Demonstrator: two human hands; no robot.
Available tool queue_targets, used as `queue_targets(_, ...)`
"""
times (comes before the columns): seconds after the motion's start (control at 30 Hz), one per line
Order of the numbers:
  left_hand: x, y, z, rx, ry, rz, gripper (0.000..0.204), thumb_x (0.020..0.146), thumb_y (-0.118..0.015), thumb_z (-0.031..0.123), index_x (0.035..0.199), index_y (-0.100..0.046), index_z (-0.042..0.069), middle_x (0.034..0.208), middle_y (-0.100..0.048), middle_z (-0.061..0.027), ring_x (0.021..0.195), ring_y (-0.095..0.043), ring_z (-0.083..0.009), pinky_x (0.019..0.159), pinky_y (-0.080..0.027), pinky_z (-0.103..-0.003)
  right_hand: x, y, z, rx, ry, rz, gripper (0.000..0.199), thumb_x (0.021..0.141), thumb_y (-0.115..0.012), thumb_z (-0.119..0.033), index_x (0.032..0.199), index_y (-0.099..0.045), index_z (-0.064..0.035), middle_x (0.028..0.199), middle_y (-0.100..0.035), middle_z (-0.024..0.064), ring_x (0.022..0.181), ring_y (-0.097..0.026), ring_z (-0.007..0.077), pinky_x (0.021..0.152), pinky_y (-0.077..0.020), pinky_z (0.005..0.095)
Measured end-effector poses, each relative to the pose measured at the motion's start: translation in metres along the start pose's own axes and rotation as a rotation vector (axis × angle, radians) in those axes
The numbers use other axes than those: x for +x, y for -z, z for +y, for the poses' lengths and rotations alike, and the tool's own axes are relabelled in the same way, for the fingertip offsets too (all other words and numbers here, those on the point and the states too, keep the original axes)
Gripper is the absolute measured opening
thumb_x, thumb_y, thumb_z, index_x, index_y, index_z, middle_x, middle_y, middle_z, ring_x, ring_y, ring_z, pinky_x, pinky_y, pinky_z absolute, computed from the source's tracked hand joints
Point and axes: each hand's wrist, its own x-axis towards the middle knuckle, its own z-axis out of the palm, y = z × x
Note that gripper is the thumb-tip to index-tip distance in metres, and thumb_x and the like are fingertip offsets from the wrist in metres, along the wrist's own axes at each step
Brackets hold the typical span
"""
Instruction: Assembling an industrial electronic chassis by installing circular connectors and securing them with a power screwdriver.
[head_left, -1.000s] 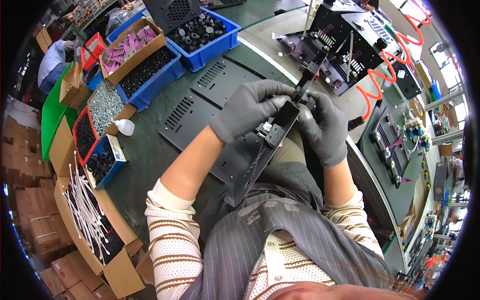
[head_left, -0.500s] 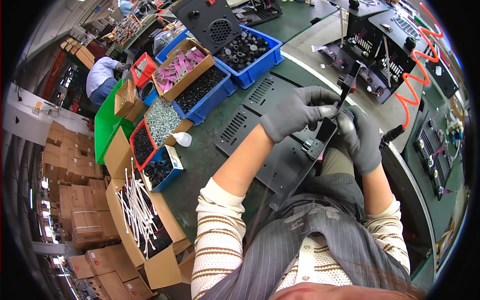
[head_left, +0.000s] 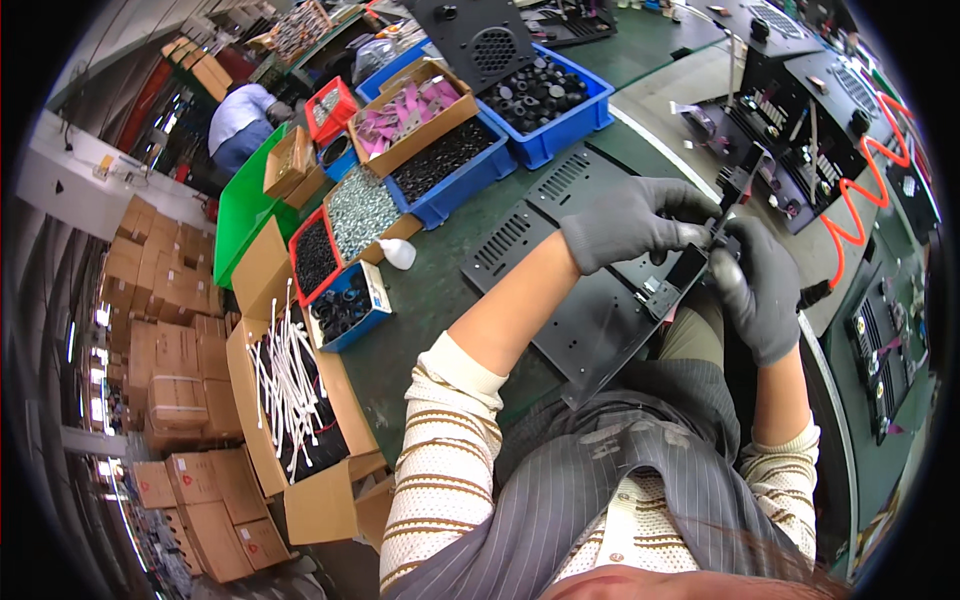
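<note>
Right of centre, the gloved left hand (head_left: 625, 222) has its grip closed over the top end of a black metal panel (head_left: 610, 320). The right hand (head_left: 762, 290) pinches the same end from the other side. The panel slopes off the counter (head_left: 430, 310) edge toward the lap. Blue bins (head_left: 560, 125) crowd the upper middle; vented plates (head_left: 520, 225) lie just left.

Both the left hand (head_left: 630, 222) and the right hand (head_left: 757, 292) wear dark grey knit gloves. The sleeves (head_left: 440, 440) are cream with thin brown stripes, pushed up, under a grey pinstriped vest (head_left: 610, 500).
</note>
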Motion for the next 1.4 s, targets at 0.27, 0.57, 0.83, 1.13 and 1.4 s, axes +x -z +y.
queue_targets(0.27, 0.002, -0.001, 0.003, 0.075, 0.026, 0.015, 0.036, 0.081, -0.071, 0.019, 0.114, -0.064, 0.008, 0.090, -0.066, -0.0002, 0.057, -0.052, -0.0050, 0.051, -0.043, -0.019, -0.003, -0.002, 0.009, 0.480, -0.334, -0.204, 0.030, 0.083, -0.058, -0.027, 0.089, -0.057, 0.0020, 0.071, -0.056, 0.0084, 0.070, -0.056, 0.0172, 0.067, -0.0455, 0.0307)
queue_targets(0.57, -0.012, 0.007, 0.027, -0.164, -0.077, 0.037, 0.028, 0.083, -0.063, 0.016, 0.107, -0.065, 0.004, 0.084, -0.067, -0.0057, 0.047, -0.049, -0.0037, 0.040, -0.037, -0.017, 0.000, -0.011, 0.000, 0.221, -0.165, 0.014, 0.031, 0.080, -0.061, -0.021, 0.101, -0.059, 0.0009, 0.078, -0.061, 0.0131, 0.073, -0.060, 0.0224, 0.070, -0.0466, 0.0322)
queue_targets(0.83, -0.023, -0.004, 0.038, -0.140, -0.100, 0.036, 0.036, 0.089, -0.060, 0.028, 0.115, -0.062, 0.003, 0.078, -0.066, -0.0054, 0.046, -0.050, -0.0026, 0.039, -0.035, -0.016, -0.002, -0.011, -0.001, 0.259, -0.173, 0.003, 0.030, 0.083, -0.057, -0.026, 0.097, -0.060, 0.0003, 0.073, -0.058, 0.0121, 0.067, -0.056, 0.0210, 0.066, -0.0451, 0.0321)
queue_targets(1.13, -0.015, 0.005, 0.009, 0.254, -0.234, 0.066, 0.039, 0.091, -0.054, 0.032, 0.119, -0.061, 0.005, 0.083, -0.066, -0.0029, 0.050, -0.051, -0.0038, 0.041, -0.035, -0.017, -0.001, -0.011, -0.001, 0.284, -0.186, -0.052, 0.030, 0.086, -0.057, -0.032, 0.090, -0.061, -0.0030, 0.067, -0.059, 0.0118, 0.064, -0.060, 0.0248, 0.061, -0.0454, 0.0345)
queue_targets(1.4, -0.005, -0.014, 0.005, 0.145, 0.088, 0.174, 0.043, 0.089, -0.063, 0.034, 0.117, -0.061, 0.001, 0.094, -0.065, -0.0048, 0.058, -0.054, -0.0052, 0.050, -0.041, -0.019, 0.000, -0.007, 0.014, -0.144, 0.123, 0.209, 0.036, 0.078, -0.066, -0.039, 0.094, -0.056, -0.0086, 0.083, -0.061, 0.0089, 0.076, -0.062, 0.0296, 0.064, -0.0488, 0.0375)
